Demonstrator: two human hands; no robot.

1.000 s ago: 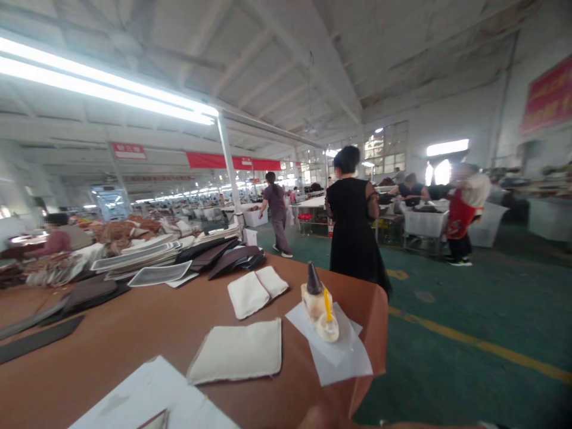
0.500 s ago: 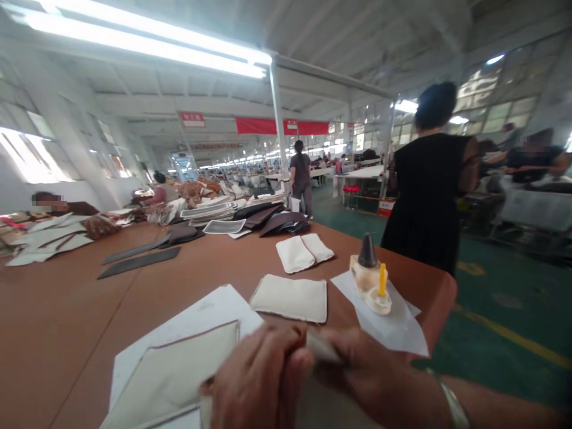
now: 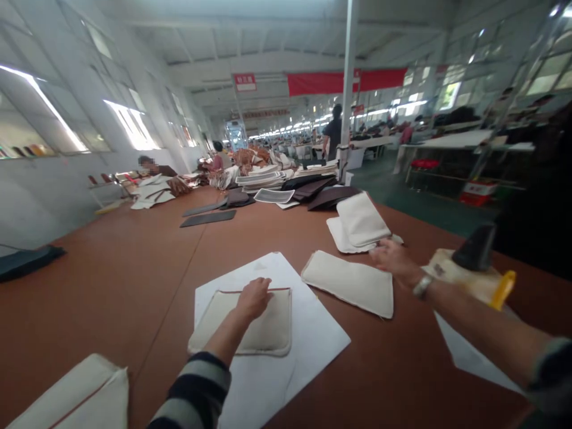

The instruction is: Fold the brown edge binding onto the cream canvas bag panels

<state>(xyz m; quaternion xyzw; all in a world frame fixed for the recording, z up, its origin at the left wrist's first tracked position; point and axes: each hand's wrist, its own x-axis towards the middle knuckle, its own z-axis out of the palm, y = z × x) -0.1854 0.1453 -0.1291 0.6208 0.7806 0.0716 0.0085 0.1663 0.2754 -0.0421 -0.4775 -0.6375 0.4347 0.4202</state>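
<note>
My right hand (image 3: 393,259) grips a cream padded fabric piece (image 3: 364,220) by its near corner. That piece is tilted over another cream piece (image 3: 337,235) on the table. My left hand (image 3: 254,298) is at the red-trimmed far edge of a cream fabric pouch (image 3: 272,330); its fingers are loosely bent, with thumb and fingertips a little apart. Under the pouch lies a white paper sheet (image 3: 313,336). Between the hands, a flat cream fabric piece (image 3: 351,283) rests on the brown table (image 3: 152,262).
A dark cone (image 3: 476,247) and a yellow-handled tool (image 3: 503,290) stand near my right forearm. Another cream pouch (image 3: 93,393) lies at the near left. Dark strips (image 3: 208,218) and stacked panels (image 3: 263,179) are farther back. A dark-clothed person (image 3: 536,208) is at the right.
My hands were together at the front around a cream piece; now they are apart, the left over the pouch and the right at the far pieces. The view has turned left.
</note>
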